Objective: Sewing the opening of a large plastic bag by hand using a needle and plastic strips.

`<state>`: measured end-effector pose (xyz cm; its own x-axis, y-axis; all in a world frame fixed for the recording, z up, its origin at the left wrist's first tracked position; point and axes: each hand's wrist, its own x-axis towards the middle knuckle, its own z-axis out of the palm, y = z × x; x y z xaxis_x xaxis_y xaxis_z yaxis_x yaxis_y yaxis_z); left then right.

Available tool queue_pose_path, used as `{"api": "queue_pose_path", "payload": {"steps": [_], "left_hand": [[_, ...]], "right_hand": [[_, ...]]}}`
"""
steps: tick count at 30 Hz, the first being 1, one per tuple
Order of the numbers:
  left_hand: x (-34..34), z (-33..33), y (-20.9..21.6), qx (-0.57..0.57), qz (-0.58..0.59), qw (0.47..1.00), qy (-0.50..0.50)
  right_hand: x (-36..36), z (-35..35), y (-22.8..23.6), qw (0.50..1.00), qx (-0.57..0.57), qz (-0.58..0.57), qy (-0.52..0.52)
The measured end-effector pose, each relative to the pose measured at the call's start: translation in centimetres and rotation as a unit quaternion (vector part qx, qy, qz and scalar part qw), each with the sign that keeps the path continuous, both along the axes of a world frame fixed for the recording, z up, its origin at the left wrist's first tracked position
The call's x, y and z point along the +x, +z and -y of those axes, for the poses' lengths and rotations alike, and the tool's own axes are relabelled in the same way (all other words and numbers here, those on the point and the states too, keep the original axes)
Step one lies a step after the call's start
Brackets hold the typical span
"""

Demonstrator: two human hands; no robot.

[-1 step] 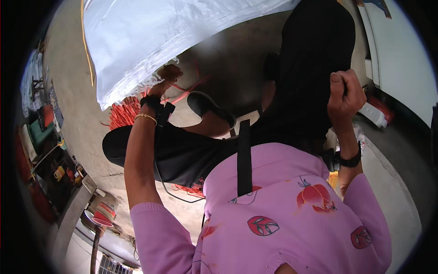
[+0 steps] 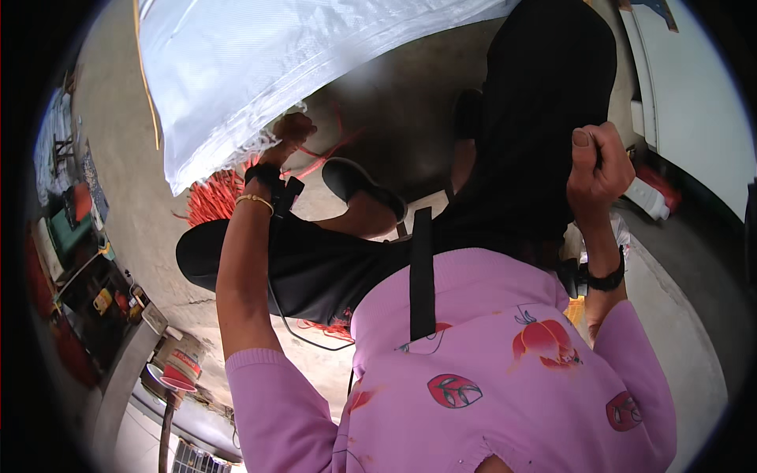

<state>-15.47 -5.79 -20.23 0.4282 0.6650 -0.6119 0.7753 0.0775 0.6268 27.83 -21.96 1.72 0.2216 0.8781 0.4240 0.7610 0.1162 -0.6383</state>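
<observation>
In the head view, the work looks unfinished: the smooth white woven sheet point(image 2: 315, 47), at 11 o'clock, has a ragged edge, and wiry red strands point(image 2: 213, 197) lie loose toward 9. The left hand point(image 2: 293, 130) meets that fringe, its grip unclear; the right hand's point(image 2: 601, 169) fingers curl tight near 2.

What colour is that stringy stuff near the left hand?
Red-orange. The strands near the left hand show best in the head view.
</observation>
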Motion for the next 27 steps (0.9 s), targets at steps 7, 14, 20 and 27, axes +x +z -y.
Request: {"api": "queue_pose_path", "payload": {"steps": [7, 14, 20, 27], "left_hand": [[4.9, 4.2, -3.2, 0.12, -0.165, 0.977, -0.059], [7.8, 7.6, -6.0, 0.229, -0.137, 0.963, -0.038], [8.4, 7.9, -7.7, 0.259, -0.003, 0.963, -0.071], [15.5, 8.1, 2.9, 0.109, 0.178, 0.976, -0.055]], "right_hand": [[0.2, -0.2, 0.1, 1.0, 0.001, 0.015, 0.001], [0.0, -0.9, 0.5, 1.0, -0.025, 0.009, -0.013], [-0.3, -1.5, 0.5, 1.0, -0.002, 0.008, -0.006], [-2.2, -2.6, 2.6, 0.999, -0.047, 0.006, -0.002]]}}
